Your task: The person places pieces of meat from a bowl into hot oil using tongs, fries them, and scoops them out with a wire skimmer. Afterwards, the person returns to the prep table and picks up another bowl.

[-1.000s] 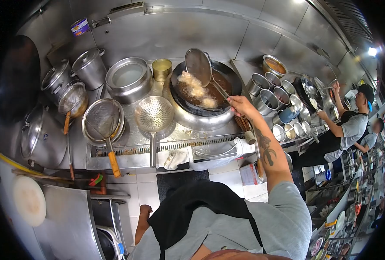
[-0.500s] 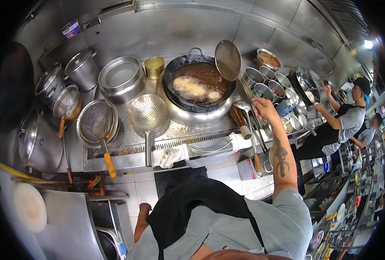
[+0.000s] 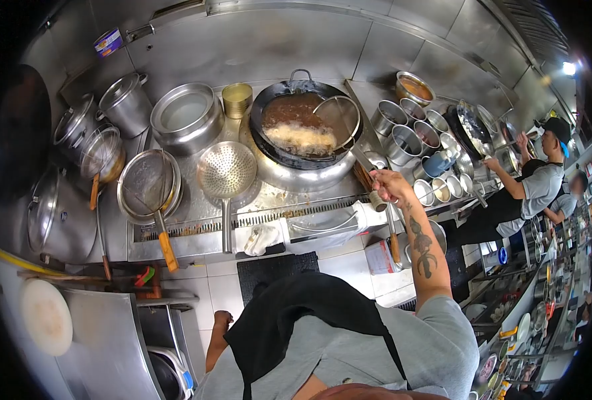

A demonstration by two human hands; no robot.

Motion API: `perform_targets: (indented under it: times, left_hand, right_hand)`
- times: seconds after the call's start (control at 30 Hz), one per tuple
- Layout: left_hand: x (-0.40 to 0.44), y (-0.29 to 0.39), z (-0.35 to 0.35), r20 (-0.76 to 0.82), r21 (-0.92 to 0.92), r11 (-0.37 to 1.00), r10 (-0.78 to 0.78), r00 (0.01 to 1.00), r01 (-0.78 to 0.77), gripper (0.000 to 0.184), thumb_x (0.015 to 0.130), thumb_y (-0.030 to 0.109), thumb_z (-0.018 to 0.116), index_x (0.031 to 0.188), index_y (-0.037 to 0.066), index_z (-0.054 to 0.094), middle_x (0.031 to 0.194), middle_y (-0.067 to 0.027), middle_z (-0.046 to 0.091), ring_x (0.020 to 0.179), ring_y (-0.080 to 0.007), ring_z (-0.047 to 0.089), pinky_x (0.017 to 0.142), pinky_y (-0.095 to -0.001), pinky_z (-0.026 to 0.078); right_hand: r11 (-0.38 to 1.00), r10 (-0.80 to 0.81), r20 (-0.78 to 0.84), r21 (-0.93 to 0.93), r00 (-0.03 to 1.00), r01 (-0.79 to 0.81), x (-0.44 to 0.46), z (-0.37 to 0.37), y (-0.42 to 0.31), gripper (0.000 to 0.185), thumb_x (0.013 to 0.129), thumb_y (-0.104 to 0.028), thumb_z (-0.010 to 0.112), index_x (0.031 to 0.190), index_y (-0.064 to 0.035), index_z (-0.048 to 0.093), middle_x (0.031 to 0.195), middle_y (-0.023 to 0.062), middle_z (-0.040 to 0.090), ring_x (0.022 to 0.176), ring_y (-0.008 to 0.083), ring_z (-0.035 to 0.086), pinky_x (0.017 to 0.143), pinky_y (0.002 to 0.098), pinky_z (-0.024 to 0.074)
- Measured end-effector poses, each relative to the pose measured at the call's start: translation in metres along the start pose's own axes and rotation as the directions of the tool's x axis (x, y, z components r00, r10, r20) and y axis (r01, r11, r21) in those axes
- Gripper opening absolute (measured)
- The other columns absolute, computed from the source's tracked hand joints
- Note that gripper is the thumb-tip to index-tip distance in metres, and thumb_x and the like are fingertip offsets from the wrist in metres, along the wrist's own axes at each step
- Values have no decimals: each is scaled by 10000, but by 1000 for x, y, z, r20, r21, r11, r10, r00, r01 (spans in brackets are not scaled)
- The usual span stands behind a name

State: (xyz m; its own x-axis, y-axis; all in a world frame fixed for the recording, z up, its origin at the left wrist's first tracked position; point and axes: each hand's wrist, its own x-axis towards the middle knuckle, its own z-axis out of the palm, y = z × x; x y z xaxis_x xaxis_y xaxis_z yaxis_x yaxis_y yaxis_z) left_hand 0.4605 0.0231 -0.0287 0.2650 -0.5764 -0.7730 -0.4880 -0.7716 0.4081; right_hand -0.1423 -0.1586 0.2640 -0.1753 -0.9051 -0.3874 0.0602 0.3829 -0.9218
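Observation:
My right hand (image 3: 390, 187) is wrapped round the handle of a wire-mesh skimmer (image 3: 338, 120). The skimmer's round head is over the right part of a black wok (image 3: 264, 100). Pale battered pieces (image 3: 299, 139) bubble in the wok's brown oil, just left of the mesh. My left hand (image 3: 223, 319) hangs low beside the black apron, away from the stove. Its fingers look curled, and whether anything is in them is hidden.
A perforated ladle (image 3: 227, 170), a strainer with an orange handle (image 3: 150, 189) and a large pot (image 3: 186, 117) stand left of the wok. Metal containers (image 3: 403, 145) crowd its right side. A co-worker (image 3: 542, 177) handles another wok (image 3: 469, 130) farther right.
The skimmer went from over the food to the wok's raised right side, then came back down over its right part. My right hand moved right, then slightly back. My left hand stayed low.

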Motion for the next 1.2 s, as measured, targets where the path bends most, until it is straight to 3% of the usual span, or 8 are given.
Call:
perform_targets:
  times: [0.17,0.37,0.6,0.8,0.83,1.03,1.17,1.2]
  left_hand:
    - [17,-16,3,33,6,1000,-2,999,2,157,770,-13,530,636,-23,611,575,-150,587,427,-228,560,349,-358,335]
    - [98,-94,20,152,190,784,571,807,-591,147,782,5,530,672,-20,624,592,-140,601,430,-224,563,355,-359,334]
    - [46,-47,9,52,-67,996,69,996,-66,154,793,33,546,662,-4,617,556,-118,579,404,-217,532,351,-356,318]
    - [73,-59,15,108,-98,991,107,988,-96,159,775,43,529,645,1,611,538,-114,573,387,-211,514,348,-360,310]
    - [83,-59,15,170,65,976,196,966,-209,160,771,44,524,644,1,612,538,-114,573,388,-210,517,349,-360,316]
    - [116,-48,37,368,338,617,608,703,-711,170,754,65,514,627,-2,606,558,-127,581,441,-229,553,397,-365,379]
    - [130,-7,67,583,590,11,686,435,-808,215,747,168,554,610,14,614,611,-165,605,587,-285,617,547,-406,455]
    - [142,-1,88,546,687,1,659,518,-726,276,771,251,548,632,30,636,674,-179,627,678,-316,638,609,-418,461]
  right_hand:
    - [989,21,152,141,988,-42,5,20,-4,212,967,-142,459,1114,5,499,669,48,539,366,73,401,303,205,276]
    - [984,9,197,172,980,-44,8,26,-4,216,971,-146,455,1120,3,498,658,51,522,364,78,385,304,209,271]
    - [999,-36,72,-8,997,37,-11,34,-16,234,961,-142,469,1143,-4,524,640,50,551,369,84,418,336,222,317]
    - [943,-168,42,-286,985,173,-11,44,0,297,960,-168,471,1205,-8,525,630,12,544,378,70,423,348,218,314]
    - [924,-190,39,-330,981,192,-15,49,-1,300,958,-166,471,1207,-7,525,627,10,539,378,70,422,351,218,318]
    - [870,-309,30,-394,951,295,-12,41,20,274,948,-125,473,1160,34,543,598,20,510,388,82,426,363,233,335]
    - [877,-337,17,-359,941,320,-22,27,20,282,948,-118,466,1172,38,536,607,20,509,395,80,440,366,235,342]
    - [894,-327,0,-325,945,309,-22,23,23,285,951,-127,464,1177,30,538,619,19,515,396,77,443,366,235,341]
